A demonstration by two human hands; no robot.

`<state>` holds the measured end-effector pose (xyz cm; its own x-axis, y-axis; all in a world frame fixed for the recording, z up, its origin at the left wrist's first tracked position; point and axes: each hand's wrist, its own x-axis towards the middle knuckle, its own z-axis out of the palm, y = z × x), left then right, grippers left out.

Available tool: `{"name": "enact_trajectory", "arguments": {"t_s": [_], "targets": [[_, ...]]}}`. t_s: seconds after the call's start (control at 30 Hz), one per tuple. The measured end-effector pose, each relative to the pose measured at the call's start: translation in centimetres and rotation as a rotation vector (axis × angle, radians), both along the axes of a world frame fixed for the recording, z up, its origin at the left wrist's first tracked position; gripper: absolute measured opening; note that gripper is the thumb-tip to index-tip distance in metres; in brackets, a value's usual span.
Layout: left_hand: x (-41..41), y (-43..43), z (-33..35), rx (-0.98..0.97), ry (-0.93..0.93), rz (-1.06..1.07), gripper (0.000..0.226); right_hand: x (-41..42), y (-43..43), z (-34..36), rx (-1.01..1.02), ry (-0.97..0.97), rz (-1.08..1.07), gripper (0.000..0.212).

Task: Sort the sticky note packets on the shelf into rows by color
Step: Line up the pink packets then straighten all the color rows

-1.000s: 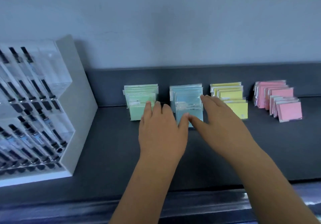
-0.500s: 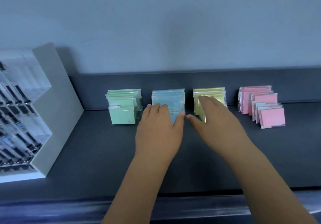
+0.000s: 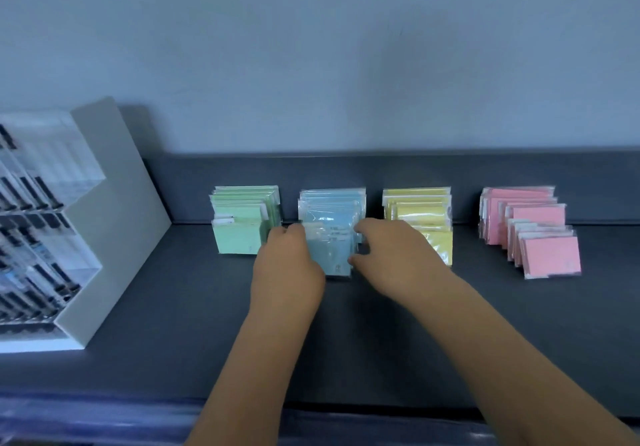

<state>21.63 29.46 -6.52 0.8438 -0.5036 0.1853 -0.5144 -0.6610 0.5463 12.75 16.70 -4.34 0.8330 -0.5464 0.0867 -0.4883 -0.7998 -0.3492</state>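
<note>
Blue packets (image 3: 330, 238) stand in a row mid-shelf, running near to far, with the front ones between both hands. The left hand (image 3: 287, 265) curls its fingers round their left edge. The right hand (image 3: 394, 258) pinches their right edge between thumb and fingers. Wrapped in glossy film, they look light, thin and slippery, likely to fan out or topple, so squeezing the row by both side edges seems the soundest hold. Green packets (image 3: 239, 234) sit just left, yellow packets (image 3: 419, 206) just right, partly behind the right hand, and pink packets (image 3: 540, 234) farther right. All rest on the dark shelf (image 3: 381, 335). A white rack (image 3: 104, 203) stands at the left.
</note>
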Motion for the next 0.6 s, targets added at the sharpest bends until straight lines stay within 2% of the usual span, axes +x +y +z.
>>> {"name": "enact_trajectory", "arguments": {"t_s": [0.23,0.47,0.6], "targets": [[2.0,-1.0,0.1,-0.028,0.042,0.110,0.012,2.4,0.1,-0.9,0.032,-0.049,-0.068,0.033],[3.8,-2.4,-0.1,-0.065,0.008,0.129,0.012,4.0,-1.1,-0.9,-0.026,-0.058,-0.099,0.020],[4.4,-3.0,-0.2,-0.088,-0.009,0.121,0.011,4.4,-1.4,-1.0,-0.058,-0.081,-0.107,0.020]]}}
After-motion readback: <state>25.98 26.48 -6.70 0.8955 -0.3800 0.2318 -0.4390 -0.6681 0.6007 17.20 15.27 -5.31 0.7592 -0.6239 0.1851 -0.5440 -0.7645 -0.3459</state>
